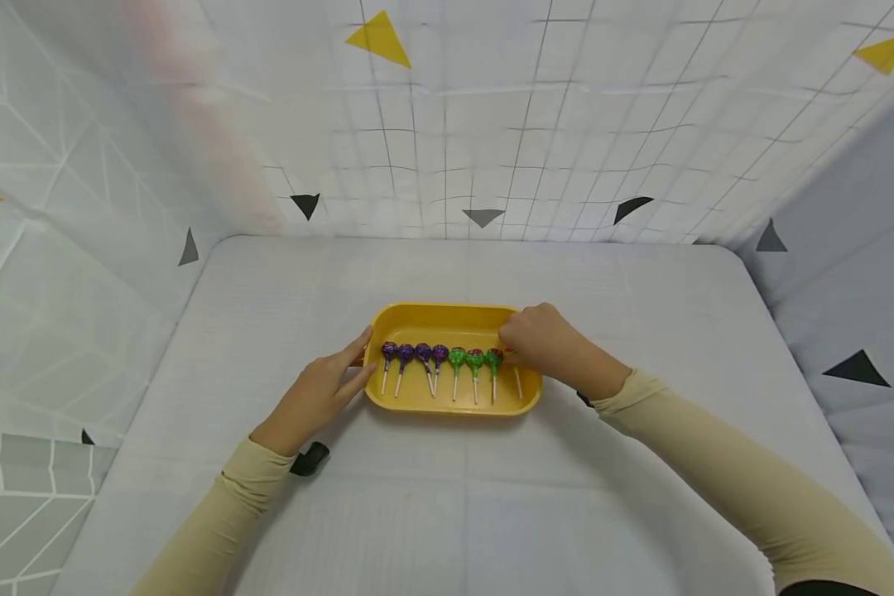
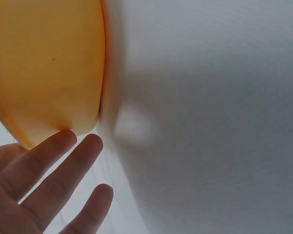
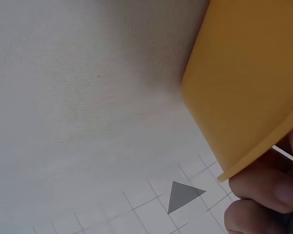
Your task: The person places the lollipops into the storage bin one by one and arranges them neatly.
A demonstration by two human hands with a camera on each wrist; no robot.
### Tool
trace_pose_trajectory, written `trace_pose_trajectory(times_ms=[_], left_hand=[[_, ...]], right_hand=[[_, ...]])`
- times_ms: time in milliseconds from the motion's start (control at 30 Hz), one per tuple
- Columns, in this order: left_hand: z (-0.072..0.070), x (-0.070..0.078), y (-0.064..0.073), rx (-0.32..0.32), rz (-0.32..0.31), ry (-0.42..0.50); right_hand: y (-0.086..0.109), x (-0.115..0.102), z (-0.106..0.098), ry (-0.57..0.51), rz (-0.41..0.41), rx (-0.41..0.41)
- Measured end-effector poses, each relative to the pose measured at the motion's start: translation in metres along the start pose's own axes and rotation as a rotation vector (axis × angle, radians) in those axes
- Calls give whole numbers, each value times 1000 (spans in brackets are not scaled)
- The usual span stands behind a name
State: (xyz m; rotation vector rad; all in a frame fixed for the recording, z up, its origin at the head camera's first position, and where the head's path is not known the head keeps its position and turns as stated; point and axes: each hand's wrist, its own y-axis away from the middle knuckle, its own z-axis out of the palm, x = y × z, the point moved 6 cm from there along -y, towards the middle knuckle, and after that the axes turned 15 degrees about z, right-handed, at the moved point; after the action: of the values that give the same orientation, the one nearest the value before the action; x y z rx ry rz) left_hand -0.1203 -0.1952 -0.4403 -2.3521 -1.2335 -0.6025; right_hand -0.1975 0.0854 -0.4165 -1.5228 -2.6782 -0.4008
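Note:
A yellow tray (image 1: 454,408) holds a row of lollipops: several purple-wrapped ones (image 1: 423,353) on the left, three green-wrapped ones (image 1: 475,358) beside them, and another lollipop (image 1: 518,382) at the right end. My right hand (image 1: 547,338) reaches over the tray's right end with curled fingers, pinching that last lollipop, whose head is mostly hidden. In the right wrist view, curled fingers (image 3: 263,187) sit right at the rim. At the tray's left end, my left hand (image 1: 316,393) touches the rim and outer wall. Its fingers (image 2: 58,187) are spread and fairly straight in the left wrist view.
The tray stands on a white-covered table (image 1: 447,497). Behind it rises a white curtain (image 1: 477,124) with grid lines and triangles; patterned side curtains (image 1: 45,248) flank the table. A black strap end (image 1: 310,459) shows at the left wrist.

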Motion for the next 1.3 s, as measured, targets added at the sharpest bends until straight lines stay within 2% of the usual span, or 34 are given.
trace_pose_trajectory(times_ms=[267,433,733,1300], left_hand=[[1,-1,0,6,5,0],[1,-2,0,6,6,1],[1,-2,0,9,11,0],[1,-4,1,8,24,-7]], right_hand=[[0,-6,1,69,-12,42],[2,-6,2,78,-11,36],[6,-3,-4,8,-11,-27],[5,0,-2,-40,-14,-6]])
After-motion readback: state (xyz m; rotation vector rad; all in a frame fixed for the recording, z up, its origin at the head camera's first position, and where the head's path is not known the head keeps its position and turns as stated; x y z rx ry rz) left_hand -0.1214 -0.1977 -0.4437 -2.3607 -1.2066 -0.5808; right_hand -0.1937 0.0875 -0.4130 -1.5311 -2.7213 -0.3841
